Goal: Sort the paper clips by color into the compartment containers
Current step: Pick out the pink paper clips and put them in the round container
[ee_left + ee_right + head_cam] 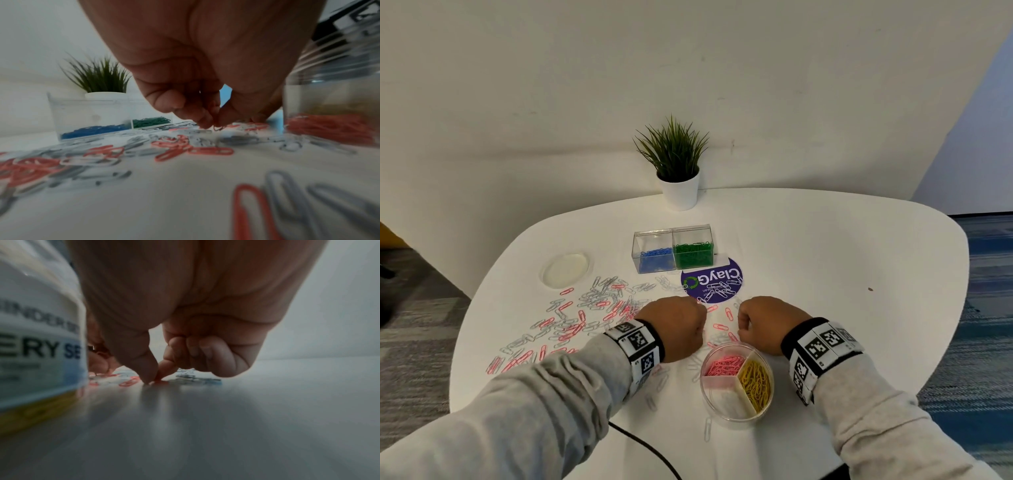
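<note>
Paper clips (571, 325): pink + white loose on table (825, 267), both hands picking.
L hand (674, 325) pinches pink clip (218, 128); R hand (763, 322) thumb/index closing on another (grip unclear). Lift clean, drop in round container (736, 387) pink section.

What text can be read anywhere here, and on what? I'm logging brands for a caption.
"ClayG", upside down, on the purple sticker; the small line under it is too blurred.
"ERY SE" on the round container's label; the other lines there are blurred.
Wristband markers carry patterns, no readable words.

White rounded bench (825, 260), scattered pink and white paper clips (571, 325), two clear containers (673, 248), potted plant (677, 164), round lid (566, 270), purple sticker (711, 286)
</note>
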Tool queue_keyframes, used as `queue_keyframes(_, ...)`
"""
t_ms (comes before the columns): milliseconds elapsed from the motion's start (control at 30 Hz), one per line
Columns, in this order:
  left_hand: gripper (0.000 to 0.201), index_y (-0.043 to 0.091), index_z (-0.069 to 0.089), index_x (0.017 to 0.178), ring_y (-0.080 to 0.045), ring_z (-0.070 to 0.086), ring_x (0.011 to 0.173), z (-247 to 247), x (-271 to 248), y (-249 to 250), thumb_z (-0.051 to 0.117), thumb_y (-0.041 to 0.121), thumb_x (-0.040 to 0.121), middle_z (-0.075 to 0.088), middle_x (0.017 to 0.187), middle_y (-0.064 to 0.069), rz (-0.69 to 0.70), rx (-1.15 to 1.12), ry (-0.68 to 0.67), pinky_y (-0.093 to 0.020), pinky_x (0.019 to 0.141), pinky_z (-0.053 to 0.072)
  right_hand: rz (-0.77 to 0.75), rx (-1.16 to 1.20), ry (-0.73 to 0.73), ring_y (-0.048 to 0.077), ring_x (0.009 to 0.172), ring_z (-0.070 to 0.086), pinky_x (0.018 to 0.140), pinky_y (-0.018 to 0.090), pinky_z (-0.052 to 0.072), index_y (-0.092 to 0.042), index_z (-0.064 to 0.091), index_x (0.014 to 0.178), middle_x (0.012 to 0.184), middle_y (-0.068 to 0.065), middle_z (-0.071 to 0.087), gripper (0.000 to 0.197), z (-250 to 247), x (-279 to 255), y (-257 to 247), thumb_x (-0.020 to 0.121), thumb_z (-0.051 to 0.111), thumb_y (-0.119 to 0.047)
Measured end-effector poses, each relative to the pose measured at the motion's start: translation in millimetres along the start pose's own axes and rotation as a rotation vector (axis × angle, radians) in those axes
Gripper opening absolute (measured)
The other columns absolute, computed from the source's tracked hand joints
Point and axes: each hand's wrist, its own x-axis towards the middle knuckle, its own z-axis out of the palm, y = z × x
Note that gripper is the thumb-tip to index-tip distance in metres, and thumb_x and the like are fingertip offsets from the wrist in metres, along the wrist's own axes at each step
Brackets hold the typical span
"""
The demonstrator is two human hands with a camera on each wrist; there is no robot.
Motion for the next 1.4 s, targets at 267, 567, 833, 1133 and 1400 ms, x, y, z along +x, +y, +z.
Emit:
queue_keyframes(267, 0.024, 0.01, 0.066, 0.107, -0.014, 0.059, 0.057, -16.5, 4.2, -15.7, 0.057, -0.002, 0.088, 0.07, 0.076, -0.009, -0.463, -1.212, 0.006, -0.025, 0.052, 0.05, 0.057, 0.175, 0.083, 0.014, 0.07, 0.053, 0.063, 0.026, 0.043, -0.021, 0.05, 0.08, 0.082, -0.002, 0.059, 0.011, -13.6, -4.2, 7.5, 0.086, 0.059, -0.024)
queue_keyframes(567, 0.004, 0.012, 0.064, 0.089, -0.012, 0.053, 0.063, -13.9, 21.0, -17.3, 0.062, 0.016, 0.089, 0.06, 0.077, 0.001, -0.433, -1.003, -0.005, -0.025, 0.058, 0.041, 0.185, 0.851, 0.042, 0.015, 0.055, 0.046, 0.051, 0.027, 0.037, -0.01, 0.059, 0.085, 0.073, 0.008, 0.054, 0.013, -20.3, 16.2, 8.9, 0.088, 0.048, -0.002)
queue_keyframes(833, 0.023, 0.022, 0.068, 0.109, -0.023, 0.063, 0.096, -3.2, 39.8, -3.9, 0.051, 0.031, 0.097, 0.067, 0.107, -0.002, -0.029, 0.014, 0.01, -0.04, 0.081, 0.055, 0.016, -0.095, 0.04, 0.02, 0.096, 0.06, 0.081, 0.029, 0.048, -0.017, 0.066, 0.099, 0.104, 0.002, 0.065, 0.013, -13.5, 44.9, -11.6, 0.091, 0.06, -0.024)
queue_keyframes(1133, 0.03, 0.015, 0.044, 0.078, -0.018, 0.046, 0.071, -16.3, 35.4, -6.1, 0.034, 0.035, 0.098, 0.05, 0.079, -0.003, -0.188, -0.26, -0.067, -0.033, 0.065, 0.038, -0.003, -0.173, 0.01, 0.019, 0.085, 0.06, 0.075, 0.031, 0.052, -0.015, 0.061, 0.095, 0.095, 0.003, 0.063, 0.012, -7.6, 38.5, -6.0, 0.086, 0.058, -0.022)
queue_keyframes(1400, 0.017, 0.017, 0.063, 0.088, -0.008, 0.047, 0.051, -28.1, 4.7, -15.9, 0.054, 0.026, 0.099, 0.064, 0.075, 0.001, -0.271, -0.922, -0.195, -0.023, 0.049, 0.039, -0.137, -0.151, 0.058, 0.018, 0.093, 0.06, 0.08, 0.029, 0.049, -0.02, 0.064, 0.105, 0.108, 0.0, 0.064, 0.016, -7.2, 24.4, 2.1, 0.095, 0.054, -0.028)
